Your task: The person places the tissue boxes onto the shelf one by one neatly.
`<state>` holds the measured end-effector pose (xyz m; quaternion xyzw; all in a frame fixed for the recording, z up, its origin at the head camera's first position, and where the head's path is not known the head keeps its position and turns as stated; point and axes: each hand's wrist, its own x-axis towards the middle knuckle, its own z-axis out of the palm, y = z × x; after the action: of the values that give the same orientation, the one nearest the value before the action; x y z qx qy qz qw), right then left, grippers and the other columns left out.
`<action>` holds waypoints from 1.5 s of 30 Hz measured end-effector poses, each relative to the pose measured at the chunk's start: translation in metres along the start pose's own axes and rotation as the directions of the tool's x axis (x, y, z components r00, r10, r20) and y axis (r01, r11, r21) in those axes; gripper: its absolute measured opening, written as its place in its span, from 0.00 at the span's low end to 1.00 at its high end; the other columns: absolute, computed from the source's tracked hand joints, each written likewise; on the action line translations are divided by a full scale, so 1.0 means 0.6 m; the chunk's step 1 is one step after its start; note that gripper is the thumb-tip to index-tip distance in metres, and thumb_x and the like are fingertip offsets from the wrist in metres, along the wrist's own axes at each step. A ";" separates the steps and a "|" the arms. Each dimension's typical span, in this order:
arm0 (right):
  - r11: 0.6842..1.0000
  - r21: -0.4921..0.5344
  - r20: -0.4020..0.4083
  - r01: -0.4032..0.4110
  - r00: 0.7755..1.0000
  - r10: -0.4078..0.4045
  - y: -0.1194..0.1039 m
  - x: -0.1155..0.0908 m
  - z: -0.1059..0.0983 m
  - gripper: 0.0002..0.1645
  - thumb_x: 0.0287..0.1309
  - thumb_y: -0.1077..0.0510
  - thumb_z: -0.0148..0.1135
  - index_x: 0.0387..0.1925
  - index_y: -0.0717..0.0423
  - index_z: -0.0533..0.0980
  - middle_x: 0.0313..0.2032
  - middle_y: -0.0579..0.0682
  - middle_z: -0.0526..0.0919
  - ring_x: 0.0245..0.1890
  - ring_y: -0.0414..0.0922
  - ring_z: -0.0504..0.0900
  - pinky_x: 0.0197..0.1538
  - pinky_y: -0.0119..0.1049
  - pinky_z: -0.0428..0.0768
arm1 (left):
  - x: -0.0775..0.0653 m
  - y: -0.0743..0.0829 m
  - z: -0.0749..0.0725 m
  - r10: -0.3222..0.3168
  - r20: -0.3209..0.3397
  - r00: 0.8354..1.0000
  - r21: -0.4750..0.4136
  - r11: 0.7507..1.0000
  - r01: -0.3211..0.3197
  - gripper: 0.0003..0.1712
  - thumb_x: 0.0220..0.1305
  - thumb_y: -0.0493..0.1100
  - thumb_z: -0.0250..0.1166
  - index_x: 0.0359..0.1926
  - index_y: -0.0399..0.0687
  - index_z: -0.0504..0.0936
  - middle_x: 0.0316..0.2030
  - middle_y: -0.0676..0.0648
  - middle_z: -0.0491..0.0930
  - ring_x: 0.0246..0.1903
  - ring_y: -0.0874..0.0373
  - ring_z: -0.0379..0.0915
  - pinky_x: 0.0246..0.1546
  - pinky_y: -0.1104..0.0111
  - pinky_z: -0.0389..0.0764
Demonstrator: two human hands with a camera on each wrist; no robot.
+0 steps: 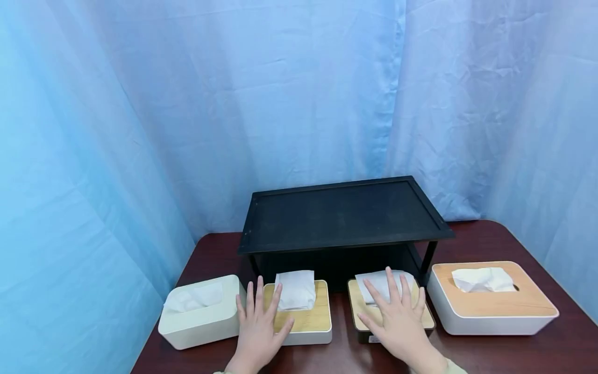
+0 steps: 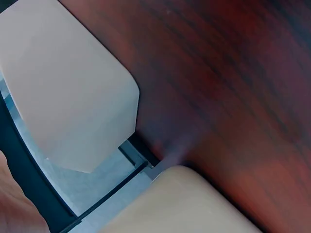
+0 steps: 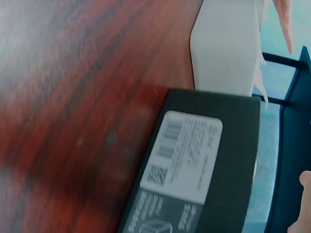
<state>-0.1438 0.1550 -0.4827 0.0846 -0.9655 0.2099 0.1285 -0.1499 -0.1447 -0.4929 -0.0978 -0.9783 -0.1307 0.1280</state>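
Observation:
My left hand (image 1: 257, 332), fingers spread, hovers between a pale green tissue box (image 1: 205, 317) and a white tissue box with a wooden lid (image 1: 303, 322), overlapping the edges of both. My right hand (image 1: 399, 327) spreads its fingers over a dark tissue box with a light wooden lid (image 1: 357, 306), covering part of its lid and tissue. The right wrist view shows this dark box's labelled side (image 3: 233, 145). Neither hand grips anything. White tissues stick out of the lids. Farther right stands a larger white tissue box with a wooden lid (image 1: 486, 311).
A black two-tier rack (image 1: 345, 213) stands behind the middle boxes, its front leg close to the dark box. All rest on a dark red-brown wooden table (image 1: 486, 353). Blue curtains (image 1: 299, 104) hang around the back and sides.

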 end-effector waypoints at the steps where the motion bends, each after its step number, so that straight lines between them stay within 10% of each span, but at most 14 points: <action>1: 1.000 0.004 0.000 0.007 1.000 -0.007 -0.003 0.000 0.004 0.39 0.55 0.31 0.57 0.66 0.38 0.66 0.73 0.59 0.43 0.70 0.67 0.41 0.60 0.72 0.33 | -0.002 -0.001 0.002 0.003 -0.001 1.000 0.000 1.000 -0.003 0.41 0.60 0.68 0.54 0.71 0.60 0.60 0.74 0.39 0.40 0.71 0.36 0.35 0.62 0.35 0.37; 15: 0.993 0.055 0.029 0.109 0.993 -0.111 -0.061 0.006 0.070 0.40 0.54 0.33 0.59 0.67 0.37 0.65 0.73 0.60 0.48 0.71 0.63 0.45 0.63 0.67 0.41 | -0.020 -0.026 0.026 0.027 0.106 0.994 -0.064 0.998 -0.020 0.44 0.58 0.72 0.54 0.70 0.57 0.61 0.72 0.33 0.43 0.70 0.35 0.42 0.64 0.41 0.54; 27: 0.966 0.066 0.059 0.249 0.966 -0.253 -0.104 0.014 0.111 0.37 0.59 0.33 0.55 0.67 0.40 0.65 0.70 0.66 0.52 0.68 0.64 0.57 0.60 0.59 0.68 | -0.020 -0.033 0.029 0.052 0.132 0.990 -0.204 0.979 -0.024 0.51 0.52 0.74 0.59 0.71 0.56 0.59 0.71 0.31 0.41 0.67 0.28 0.41 0.55 0.34 0.62; 36: 0.950 0.275 0.220 0.148 0.952 -0.212 -0.121 0.022 0.123 0.43 0.59 0.34 0.55 0.70 0.46 0.59 0.71 0.72 0.39 0.64 0.73 0.56 0.47 0.56 0.78 | -0.020 -0.039 0.037 0.070 0.128 0.989 -0.274 0.961 -0.033 0.56 0.46 0.72 0.65 0.71 0.53 0.59 0.70 0.29 0.40 0.66 0.24 0.38 0.55 0.31 0.58; 45: 0.887 0.462 0.272 0.003 0.951 -0.145 -0.118 0.024 0.140 0.52 0.52 0.40 0.66 0.71 0.54 0.55 0.68 0.79 0.37 0.43 0.64 0.80 0.37 0.48 0.80 | -0.019 -0.043 0.040 0.056 0.168 0.984 -0.356 0.935 0.008 0.59 0.42 0.70 0.70 0.71 0.50 0.59 0.70 0.27 0.38 0.65 0.21 0.33 0.55 0.30 0.54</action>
<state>-0.1601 0.0539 -0.5251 0.1801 -0.8934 0.4102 -0.0345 -0.1502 -0.1639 -0.5247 -0.1423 -0.9448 -0.2944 0.0231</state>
